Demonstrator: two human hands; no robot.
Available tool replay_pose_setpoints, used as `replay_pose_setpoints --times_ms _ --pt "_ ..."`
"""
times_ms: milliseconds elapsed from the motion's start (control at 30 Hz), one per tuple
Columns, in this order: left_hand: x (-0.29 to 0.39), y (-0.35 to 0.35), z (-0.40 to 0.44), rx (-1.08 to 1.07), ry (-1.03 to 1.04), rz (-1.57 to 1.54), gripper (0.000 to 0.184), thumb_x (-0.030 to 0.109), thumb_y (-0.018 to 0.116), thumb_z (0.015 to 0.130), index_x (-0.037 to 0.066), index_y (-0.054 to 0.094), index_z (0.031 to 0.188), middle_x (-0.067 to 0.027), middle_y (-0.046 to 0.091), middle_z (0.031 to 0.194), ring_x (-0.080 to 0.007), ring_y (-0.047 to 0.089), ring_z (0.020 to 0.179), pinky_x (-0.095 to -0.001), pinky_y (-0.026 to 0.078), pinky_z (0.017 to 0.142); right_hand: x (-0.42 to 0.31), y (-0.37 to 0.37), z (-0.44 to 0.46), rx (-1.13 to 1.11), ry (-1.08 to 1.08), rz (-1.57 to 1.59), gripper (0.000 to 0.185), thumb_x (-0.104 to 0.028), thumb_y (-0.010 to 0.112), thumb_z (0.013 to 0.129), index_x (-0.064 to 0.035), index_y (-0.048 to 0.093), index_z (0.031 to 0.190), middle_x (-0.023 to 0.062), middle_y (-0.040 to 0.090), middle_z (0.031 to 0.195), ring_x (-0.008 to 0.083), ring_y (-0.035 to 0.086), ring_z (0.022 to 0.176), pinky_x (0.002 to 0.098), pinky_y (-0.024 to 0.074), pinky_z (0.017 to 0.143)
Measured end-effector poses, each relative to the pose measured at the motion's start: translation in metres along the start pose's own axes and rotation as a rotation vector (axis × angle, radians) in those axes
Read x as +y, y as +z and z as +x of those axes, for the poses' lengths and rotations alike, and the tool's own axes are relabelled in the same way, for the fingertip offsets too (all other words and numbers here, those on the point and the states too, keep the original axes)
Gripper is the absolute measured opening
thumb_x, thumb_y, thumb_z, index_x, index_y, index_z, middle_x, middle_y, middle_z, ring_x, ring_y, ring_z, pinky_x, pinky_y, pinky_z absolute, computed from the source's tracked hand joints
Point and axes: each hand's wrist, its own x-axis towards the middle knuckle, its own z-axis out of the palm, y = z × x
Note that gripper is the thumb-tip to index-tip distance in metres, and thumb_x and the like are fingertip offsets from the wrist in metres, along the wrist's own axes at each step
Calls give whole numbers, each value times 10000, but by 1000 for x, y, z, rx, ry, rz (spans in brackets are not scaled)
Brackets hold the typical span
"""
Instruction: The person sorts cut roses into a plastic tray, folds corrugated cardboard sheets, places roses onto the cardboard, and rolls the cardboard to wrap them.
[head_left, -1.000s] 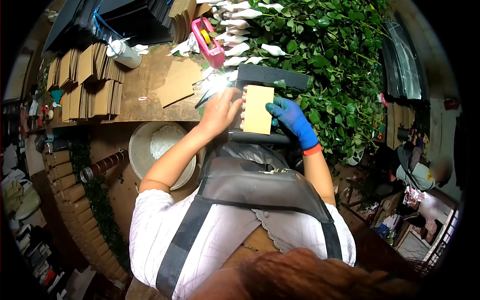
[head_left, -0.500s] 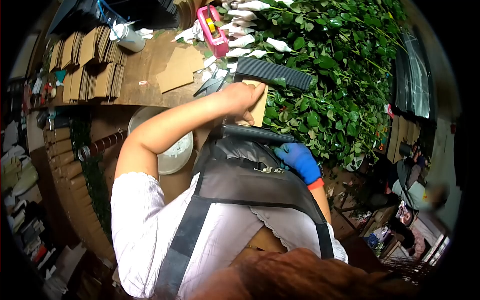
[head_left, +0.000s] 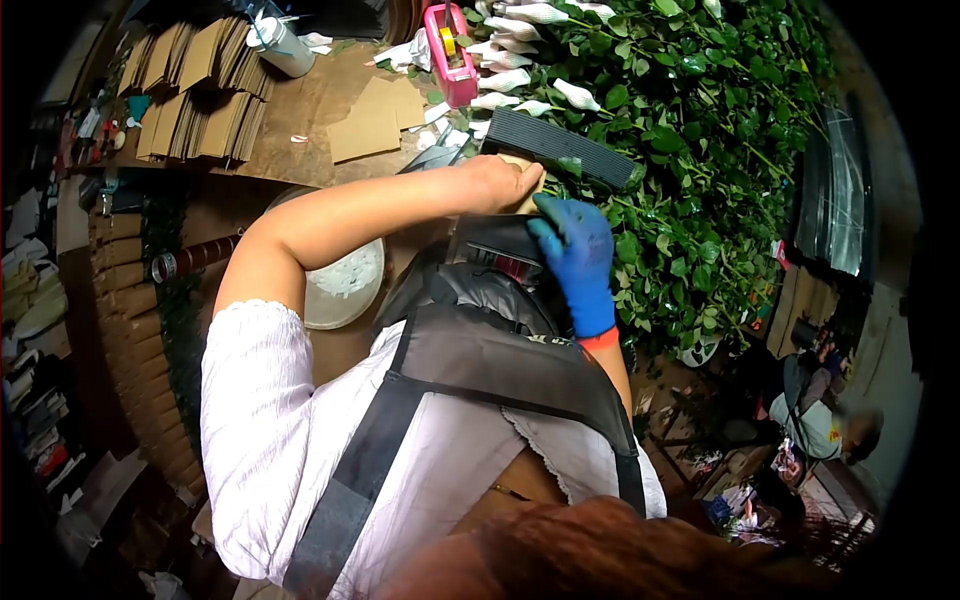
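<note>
Leaves (head_left: 690,190) crowd the table (head_left: 292,158), where uneven pressure from the left hand (head_left: 495,184), fingers clamped on cardboard (head_left: 529,205), could bend it — the right hand (head_left: 583,245) has parted fingers.

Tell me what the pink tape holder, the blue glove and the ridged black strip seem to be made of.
The tape holder looks like glossy hard plastic: smooth, evenly pink, with rounded edges. The glove seems knitted fabric, snug at its orange-red cuff; greener fingertips suggest a rubbery coating. The strip shows dark parallel ridges, perhaps corrugated card, though plastic is possible.
</note>
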Motion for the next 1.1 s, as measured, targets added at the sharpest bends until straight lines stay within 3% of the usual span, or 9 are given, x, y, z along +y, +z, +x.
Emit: replay_pose_setpoints --times_ms 133,300,367,500,600,700,800,900,1100 --pt "-1 -33 3 -167 -77 -82 228 163 521 903 4 491 1063 -230 651 957 -425 634 903 -481 506 742 25 18 19 46 140 120 199 -249 713 802 -110 708 945 97 682 874 295 641 820 385 500 721" --pt "45 14 -66 377 269 254 405 135 549 841 -50 569 1200 -214 590 1232 -363 578 1143 -416 504 941 24 23 29 -62 417 311 205 -240 735 792 -88 707 925 115 700 903 285 670 829 358 524 745" --pt "49 54 -85 343 261 362 484 119 531 844 -66 526 1290 -227 514 1376 -349 494 1292 -419 415 1080 23 21 27 -70 418 276 220 -238 729 800 -97 706 967 114 700 916 281 672 831 362 526 749" --pt "37 53 -67 372 256 445 518 112 516 851 -86 481 1328 -224 437 1452 -329 429 1357 -436 356 1129 14 5 36 149 158 47 314 -226 716 815 -134 676 1112 97 693 1026 282 661 919 379 519 809" --pt "35 60 -59 411 251 458 518 119 518 851 -82 487 1326 -224 446 1445 -326 435 1354 -434 360 1126 11 -23 77 348 -111 -200 418 -227 709 824 -171 618 1228 88 668 1135 299 628 1026 408 497 884" --pt "36 58 -58 428 248 470 510 121 522 847 -79 500 1315 -222 453 1440 -321 455 1336 -431 362 1126 30 -19 89 47 26 -233 451 -199 710 797 -194 605 1235 79 661 1140 307 603 1070 421 487 886" --pt "34 66 -56 487 245 441 481 113 529 839 -76 526 1281 -212 480 1412 -316 493 1294 -426 379 1114 25 -21 61 -247 -226 -268 401 -179 683 779 -196 627 1176 67 669 1042 290 626 968 420 505 801" --pt "37 69 -56 530 245 380 448 112 542 830 -75 552 1236 -190 527 1346 -307 519 1244 -413 396 1089 14 11 29 -148 -269 -314 263 -135 601 817 -185 647 1072 62 651 921 281 625 820 406 511 699" --pt "40 59 -65 593 214 267 303 169 609 814 37 621 1087 -107 574 1091 -259 528 1119 -382 414 944 0 11 25 -454 -199 -573 393 -90 518 874 -131 562 1263 84 629 1173 258 631 960 371 530 743"
